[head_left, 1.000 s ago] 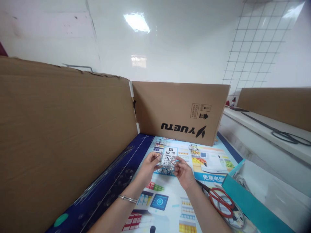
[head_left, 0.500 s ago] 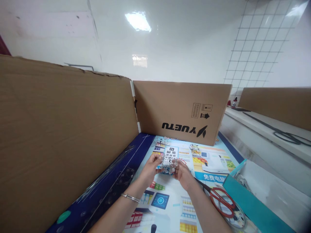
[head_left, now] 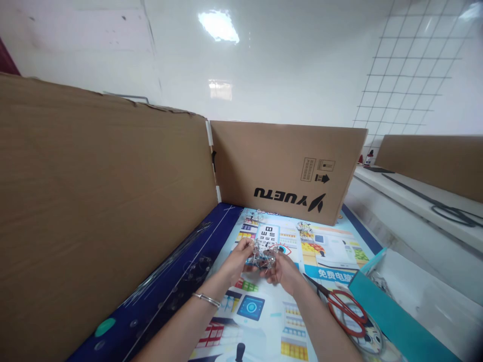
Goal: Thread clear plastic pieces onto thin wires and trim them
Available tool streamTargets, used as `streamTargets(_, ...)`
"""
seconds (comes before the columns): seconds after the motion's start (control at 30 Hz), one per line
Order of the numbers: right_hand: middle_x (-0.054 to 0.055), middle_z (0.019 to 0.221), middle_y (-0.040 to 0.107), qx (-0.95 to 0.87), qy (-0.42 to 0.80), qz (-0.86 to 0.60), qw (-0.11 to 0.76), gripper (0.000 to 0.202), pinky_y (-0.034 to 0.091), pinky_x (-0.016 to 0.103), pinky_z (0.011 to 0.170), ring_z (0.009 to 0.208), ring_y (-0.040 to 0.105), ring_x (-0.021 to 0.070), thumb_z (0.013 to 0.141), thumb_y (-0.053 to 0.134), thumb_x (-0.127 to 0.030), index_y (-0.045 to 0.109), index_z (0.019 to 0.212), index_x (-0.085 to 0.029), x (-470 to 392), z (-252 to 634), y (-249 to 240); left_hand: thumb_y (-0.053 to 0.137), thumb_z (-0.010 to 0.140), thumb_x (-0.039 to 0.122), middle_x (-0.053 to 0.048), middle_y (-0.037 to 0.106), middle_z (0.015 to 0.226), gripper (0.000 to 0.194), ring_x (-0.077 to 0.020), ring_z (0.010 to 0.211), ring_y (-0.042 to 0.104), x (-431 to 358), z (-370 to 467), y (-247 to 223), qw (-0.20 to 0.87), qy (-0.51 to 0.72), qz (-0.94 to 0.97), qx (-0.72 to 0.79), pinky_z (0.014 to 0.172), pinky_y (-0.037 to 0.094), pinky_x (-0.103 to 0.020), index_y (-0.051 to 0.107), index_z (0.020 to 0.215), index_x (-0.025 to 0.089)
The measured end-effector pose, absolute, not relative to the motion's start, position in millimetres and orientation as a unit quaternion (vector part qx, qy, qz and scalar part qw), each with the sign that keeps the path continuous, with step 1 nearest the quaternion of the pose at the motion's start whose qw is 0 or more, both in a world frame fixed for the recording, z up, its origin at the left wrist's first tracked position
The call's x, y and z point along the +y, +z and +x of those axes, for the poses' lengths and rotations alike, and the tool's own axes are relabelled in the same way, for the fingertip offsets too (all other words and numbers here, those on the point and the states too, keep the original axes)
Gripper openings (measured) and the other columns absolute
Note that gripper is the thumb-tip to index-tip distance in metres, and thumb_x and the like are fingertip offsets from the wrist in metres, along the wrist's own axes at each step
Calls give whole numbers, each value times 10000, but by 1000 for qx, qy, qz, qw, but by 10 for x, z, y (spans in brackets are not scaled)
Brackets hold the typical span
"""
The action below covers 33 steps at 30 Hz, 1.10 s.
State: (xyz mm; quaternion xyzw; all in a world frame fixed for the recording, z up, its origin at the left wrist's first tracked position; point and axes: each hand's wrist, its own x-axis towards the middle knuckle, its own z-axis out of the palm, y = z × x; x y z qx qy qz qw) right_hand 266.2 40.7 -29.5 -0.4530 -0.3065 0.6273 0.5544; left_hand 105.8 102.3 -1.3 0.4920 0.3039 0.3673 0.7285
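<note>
A small cluster of shiny, clear and silvery pieces (head_left: 263, 257), perhaps beads on wire, is held between my two hands just above the printed table cover. My left hand (head_left: 238, 260), with a silver bangle on its wrist, pinches the cluster's left side between thumb and fingers. On the other side my right hand (head_left: 282, 271) is closed on the cluster, fingers curled beneath it. The cluster's exact shape is too fine to make out. A similar glittering cluster (head_left: 305, 230) lies farther back on the cover, and another (head_left: 254, 217) rests at the far left.
Red-handled scissors (head_left: 346, 311) lie by my right forearm, over a round coil (head_left: 373, 336). A teal-sided box (head_left: 394, 318) with silvery pieces inside stands at the right. Cardboard panels (head_left: 287, 166) wall the left and back. Clear bits lie on the dark blue strip (head_left: 177, 281).
The fingers of my right hand have moved lower, under the cluster, and the cluster looks turned between my hands. The whole view has shifted slightly.
</note>
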Motion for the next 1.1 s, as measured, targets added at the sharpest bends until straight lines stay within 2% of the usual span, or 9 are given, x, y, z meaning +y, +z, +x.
streamTargets(0.23,28,793,662,-303,596,-485,564,388,394,186,347,482,598,121,755,563,-428,482,1080,-232,455,2701,-358,639,718,401,-14,552,833,285,-184,783,580,1027,1048,-20,773,311,479,276,565,512,-298,481,898,246)
streamTargets(0.4,8,695,643,-323,541,-524,572,410,301,157,287,408,559,104,732,564,-474,532,1055,-223,458,2766,-373,675,687,352,3,546,802,284,-142,703,570,1083,1031,-73,767,320,483,277,531,462,-230,501,881,239)
streamTargets(0.57,7,695,646,-353,456,-571,584,414,206,141,257,334,509,72,724,567,-426,549,1082,-218,482,2918,-377,741,589,231,-24,576,800,320,-102,640,553,1157,1028,-130,737,328,522,276,599,430,-223,577,855,162)
streamTargets(0.73,-49,602,591,-389,398,-596,579,332,329,164,292,312,447,54,666,591,-320,602,980,-211,540,2991,-468,711,576,218,-21,581,691,248,-123,603,550,1229,1028,-264,670,314,600,304,616,416,-252,608,782,128)
streamTargets(0.8,-54,604,578,-402,384,-599,577,278,373,175,316,341,448,54,656,583,-299,616,917,-206,548,2987,-502,699,585,239,-42,603,745,261,-170,703,576,1247,993,-261,627,310,640,318,677,426,-286,618,810,133)
streamTargets(0.87,-54,612,575,-411,374,-599,576,249,396,185,332,363,453,59,659,571,-296,619,888,-208,548,2979,-521,683,612,270,-86,617,940,355,-229,913,562,1252,944,-205,576,312,683,324,799,408,-331,616,941,155)
streamTargets(0.97,-54,598,570,-420,367,-599,575,235,403,191,340,373,455,67,666,560,-297,623,879,-219,543,2974,-528,695,617,335,-106,479,1273,581,-271,1203,385,1224,914,-80,498,303,749,316,976,286,-366,533,1163,218)
streamTargets(1.03,-52,597,575,-422,361,-600,575,229,397,191,336,374,459,72,668,559,-294,627,877,-228,540,2975,-524,743,548,375,-106,395,1359,737,-296,1282,271,1176,965,-24,447,289,789,308,1033,194,-386,487,1225,235)
streamTargets(1.1,-46,614,587,-424,356,-601,576,227,390,194,330,379,470,81,670,562,-297,632,877,-237,537,2973,-517,786,459,396,-117,369,1376,874,-332,1302,209,1111,1073,-12,397,277,820,307,1053,115,-420,459,1253,233)
